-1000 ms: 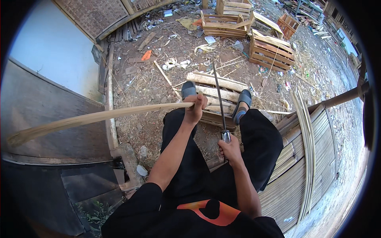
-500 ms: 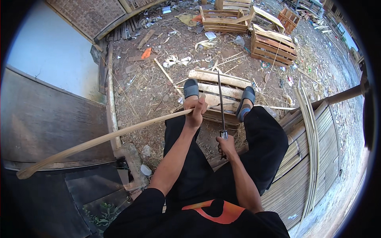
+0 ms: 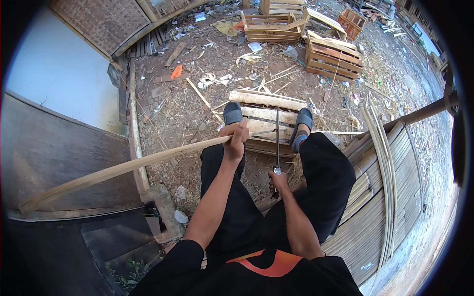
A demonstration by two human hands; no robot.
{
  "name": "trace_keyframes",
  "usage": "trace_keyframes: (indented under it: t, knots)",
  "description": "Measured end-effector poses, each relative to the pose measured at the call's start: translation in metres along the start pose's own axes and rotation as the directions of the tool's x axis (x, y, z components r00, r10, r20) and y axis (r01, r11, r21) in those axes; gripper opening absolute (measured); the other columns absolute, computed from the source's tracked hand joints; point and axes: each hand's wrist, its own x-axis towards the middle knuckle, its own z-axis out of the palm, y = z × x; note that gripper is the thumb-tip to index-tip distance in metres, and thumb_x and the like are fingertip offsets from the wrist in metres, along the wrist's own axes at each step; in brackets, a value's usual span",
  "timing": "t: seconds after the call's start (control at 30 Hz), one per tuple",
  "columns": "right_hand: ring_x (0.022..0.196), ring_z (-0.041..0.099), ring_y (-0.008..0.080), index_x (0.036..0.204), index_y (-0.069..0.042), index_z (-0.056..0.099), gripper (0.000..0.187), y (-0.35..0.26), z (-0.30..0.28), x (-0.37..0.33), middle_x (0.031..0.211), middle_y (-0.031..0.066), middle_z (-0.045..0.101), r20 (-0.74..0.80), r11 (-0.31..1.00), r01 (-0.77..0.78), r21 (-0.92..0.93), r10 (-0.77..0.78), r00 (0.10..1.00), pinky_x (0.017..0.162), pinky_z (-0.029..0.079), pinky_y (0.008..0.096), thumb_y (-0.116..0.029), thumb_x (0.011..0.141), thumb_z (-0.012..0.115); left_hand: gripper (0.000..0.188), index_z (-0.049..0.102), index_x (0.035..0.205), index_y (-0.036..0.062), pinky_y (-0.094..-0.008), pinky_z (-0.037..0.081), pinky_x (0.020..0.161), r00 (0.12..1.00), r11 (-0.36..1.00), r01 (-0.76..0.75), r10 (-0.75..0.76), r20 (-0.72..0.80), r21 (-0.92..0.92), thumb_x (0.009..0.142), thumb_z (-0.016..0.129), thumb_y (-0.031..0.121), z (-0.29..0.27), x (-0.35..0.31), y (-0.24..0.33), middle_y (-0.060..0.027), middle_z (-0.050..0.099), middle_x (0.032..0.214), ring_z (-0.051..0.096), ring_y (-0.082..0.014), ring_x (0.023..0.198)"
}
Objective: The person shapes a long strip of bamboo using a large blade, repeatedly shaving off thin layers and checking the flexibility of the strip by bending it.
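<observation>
My left hand [image 3: 236, 140] is closed around a long pale wooden or bamboo strip [image 3: 133, 166], near its thin end. From there the strip slants down to the far left, where its thick end stands off to my side. My right hand [image 3: 278, 183] grips the handle of a long straight-bladed knife [image 3: 277, 145] between my knees. Its narrow blade points away from me, beside the split tip of the strip; whether they touch I cannot tell. Beneath lies a slatted wooden crate [image 3: 267, 100], my sandalled feet resting on it.
Several slatted crates [image 3: 335, 56] stand farther off on littered ground. At the right is a bamboo-slat bench [image 3: 363, 232] with long bent strips [image 3: 387, 192] lying over it. A dark wooden panel [image 3: 64, 153] and a white wall [image 3: 64, 69] border the left side.
The knife blade has tipped so that its point sits lower and looks shorter in view. The whole view has shifted a little. Both hands keep their holds.
</observation>
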Motion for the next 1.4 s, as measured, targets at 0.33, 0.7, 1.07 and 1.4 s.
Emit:
trace_keyframes:
  t: [0.33,0.7,1.07,1.4]
  knots:
    - [0.036,0.043,0.0156,0.062,-0.008,0.046,0.025,-0.010,0.011,0.004,0.049,0.0025,0.044,0.137,0.959,0.284,0.019,-0.284,0.949,0.036,0.036,0.0325,-0.014,0.079,0.064,0.053,0.029,0.051,0.0084,-0.0287,0.017,0.044,0.998,0.998,0.064,-0.064,0.015,-0.012,0.098,0.053,0.017,0.005,0.001,0.007,0.0044,0.029,0.049,0.025,-0.0060,0.044]
    - [0.041,0.050,0.0153,0.065,-0.007,0.051,0.024,0.005,0.025,0.011,0.052,0.0033,0.049,0.082,0.985,0.148,0.087,-0.155,0.985,0.039,0.038,0.0329,-0.019,0.078,0.069,0.050,0.030,0.052,0.0083,-0.0293,0.018,0.046,0.997,1.000,0.022,-0.022,-0.078,-0.012,0.097,0.051,0.014,0.011,0.011,-0.001,0.0047,0.027,0.050,0.022,-0.0068,0.046]
    - [0.044,0.054,0.0190,0.071,-0.001,0.060,0.024,0.035,-0.013,0.095,0.056,0.0066,0.053,-0.043,0.993,-0.117,0.002,0.117,0.992,0.041,0.045,0.0354,-0.023,0.074,0.069,0.049,0.029,0.053,0.0096,-0.0295,0.017,0.045,0.995,1.000,-0.020,0.019,-0.098,-0.008,0.098,0.048,0.008,-0.002,-0.008,-0.001,0.0052,0.026,0.050,0.023,-0.0064,0.045]
    - [0.038,0.048,0.0171,0.068,-0.006,0.052,0.025,0.038,0.024,0.067,0.051,0.0028,0.049,0.094,0.956,0.281,0.088,-0.289,0.953,0.038,0.039,0.0348,-0.020,0.079,0.069,0.051,0.027,0.052,0.0098,-0.0295,0.017,0.045,0.987,0.999,-0.037,0.038,-0.156,0.008,0.097,0.049,0.008,0.002,-0.002,-0.005,0.0041,0.030,0.049,0.023,-0.0062,0.045]
